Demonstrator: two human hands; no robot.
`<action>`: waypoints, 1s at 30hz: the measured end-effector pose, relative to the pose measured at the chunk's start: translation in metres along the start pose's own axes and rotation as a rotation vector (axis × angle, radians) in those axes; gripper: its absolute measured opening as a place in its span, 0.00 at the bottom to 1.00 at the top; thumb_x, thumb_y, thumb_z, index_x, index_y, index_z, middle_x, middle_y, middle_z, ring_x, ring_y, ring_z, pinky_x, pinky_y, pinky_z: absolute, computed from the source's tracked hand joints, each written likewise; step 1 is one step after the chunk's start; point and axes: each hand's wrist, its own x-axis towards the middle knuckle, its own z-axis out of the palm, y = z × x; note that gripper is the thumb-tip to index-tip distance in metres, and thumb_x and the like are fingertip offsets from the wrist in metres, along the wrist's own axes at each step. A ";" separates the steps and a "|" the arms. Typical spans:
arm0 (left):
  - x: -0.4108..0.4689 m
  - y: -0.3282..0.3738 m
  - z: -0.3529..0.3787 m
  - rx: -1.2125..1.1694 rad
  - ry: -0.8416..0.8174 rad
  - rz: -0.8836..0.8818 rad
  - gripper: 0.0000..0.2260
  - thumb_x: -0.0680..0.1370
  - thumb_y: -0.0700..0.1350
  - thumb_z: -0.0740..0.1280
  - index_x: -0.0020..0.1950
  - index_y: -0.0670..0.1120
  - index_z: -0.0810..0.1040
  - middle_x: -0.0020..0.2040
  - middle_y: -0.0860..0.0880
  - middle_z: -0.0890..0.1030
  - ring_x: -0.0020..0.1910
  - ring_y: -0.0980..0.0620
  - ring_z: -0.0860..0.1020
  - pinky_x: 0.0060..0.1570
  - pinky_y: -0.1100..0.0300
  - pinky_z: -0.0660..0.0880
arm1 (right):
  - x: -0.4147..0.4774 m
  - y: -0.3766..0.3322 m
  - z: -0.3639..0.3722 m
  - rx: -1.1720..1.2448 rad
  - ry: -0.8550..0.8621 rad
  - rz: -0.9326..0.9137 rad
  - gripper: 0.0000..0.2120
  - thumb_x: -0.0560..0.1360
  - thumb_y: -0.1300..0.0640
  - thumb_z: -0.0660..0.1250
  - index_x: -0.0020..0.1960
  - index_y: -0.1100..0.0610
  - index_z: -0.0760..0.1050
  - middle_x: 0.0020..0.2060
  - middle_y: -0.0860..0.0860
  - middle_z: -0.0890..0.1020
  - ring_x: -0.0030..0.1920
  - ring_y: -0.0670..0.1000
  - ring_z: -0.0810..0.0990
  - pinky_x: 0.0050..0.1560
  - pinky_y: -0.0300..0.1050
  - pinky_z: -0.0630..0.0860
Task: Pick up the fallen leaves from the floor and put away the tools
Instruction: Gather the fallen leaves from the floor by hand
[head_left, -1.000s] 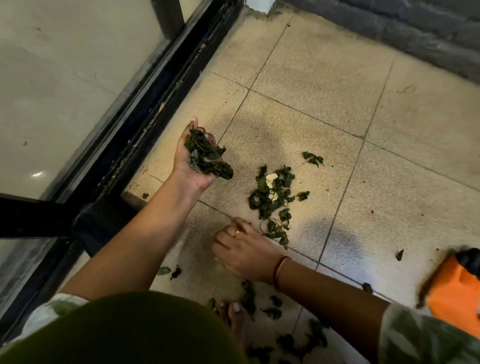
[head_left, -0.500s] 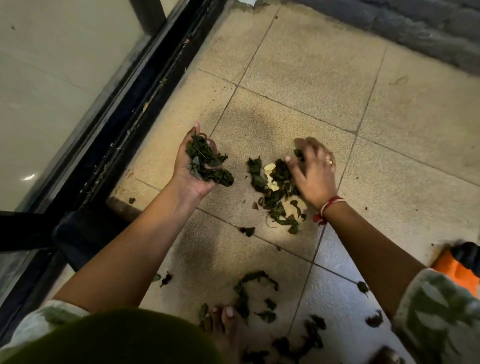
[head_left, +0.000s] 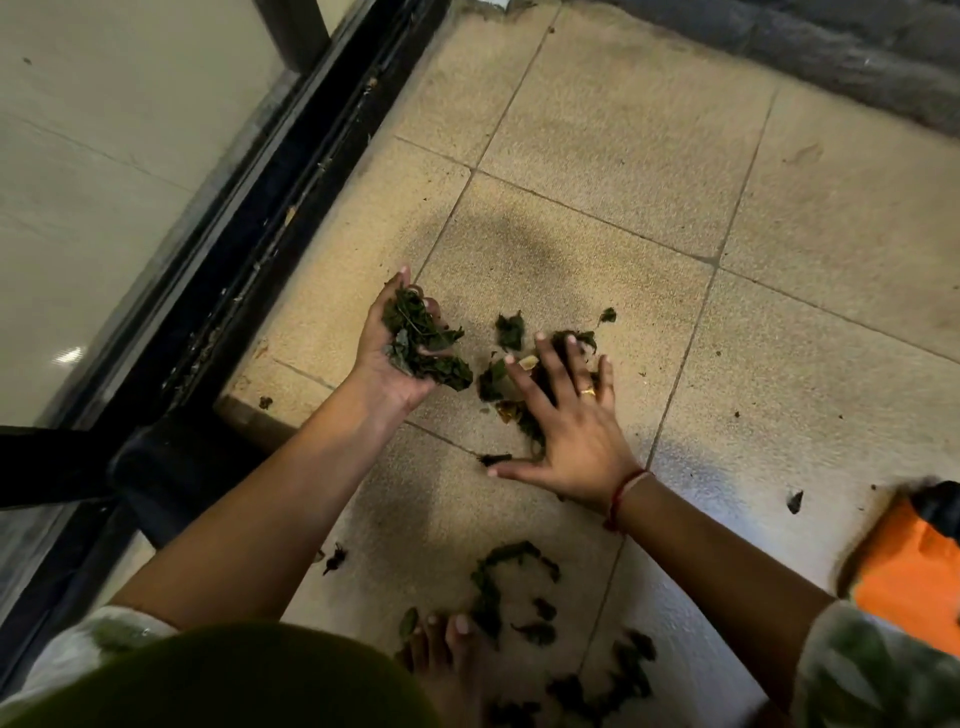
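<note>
Dark crinkled leaves (head_left: 423, 345) heaped in left hand (head_left: 384, 376), right hand (head_left: 566, 436) splayed

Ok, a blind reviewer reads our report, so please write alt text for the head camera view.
A person's left hand cups a handful of dark green leaves while the right hand, fingers spread, presses flat on a leaf pile on the tiled floor. More leaves lie scattered near a bare foot; an orange object sits at the right edge.

beige tiled floor (head_left: 597, 135), scattered dark leaves (head_left: 511, 587), orange object (head_left: 914, 582) at right
</note>
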 end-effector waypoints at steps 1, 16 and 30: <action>0.000 0.000 0.000 0.006 -0.001 -0.002 0.22 0.78 0.53 0.65 0.25 0.47 0.74 0.23 0.52 0.75 0.19 0.57 0.72 0.18 0.72 0.65 | 0.007 -0.003 -0.001 -0.009 -0.016 0.004 0.53 0.63 0.19 0.52 0.76 0.43 0.34 0.76 0.52 0.34 0.74 0.62 0.34 0.68 0.73 0.37; 0.006 0.004 -0.008 0.047 0.044 0.006 0.21 0.76 0.54 0.66 0.24 0.48 0.73 0.24 0.53 0.75 0.20 0.57 0.70 0.21 0.69 0.64 | 0.066 -0.004 -0.003 -0.113 0.346 -0.061 0.14 0.77 0.47 0.57 0.55 0.55 0.71 0.50 0.55 0.77 0.48 0.57 0.75 0.48 0.52 0.70; 0.009 -0.001 -0.006 0.007 0.067 0.001 0.23 0.77 0.52 0.66 0.23 0.47 0.75 0.23 0.52 0.76 0.20 0.56 0.73 0.23 0.70 0.68 | 0.090 0.012 -0.024 -0.082 0.188 -0.266 0.11 0.74 0.67 0.63 0.56 0.64 0.71 0.43 0.60 0.77 0.31 0.57 0.76 0.26 0.47 0.74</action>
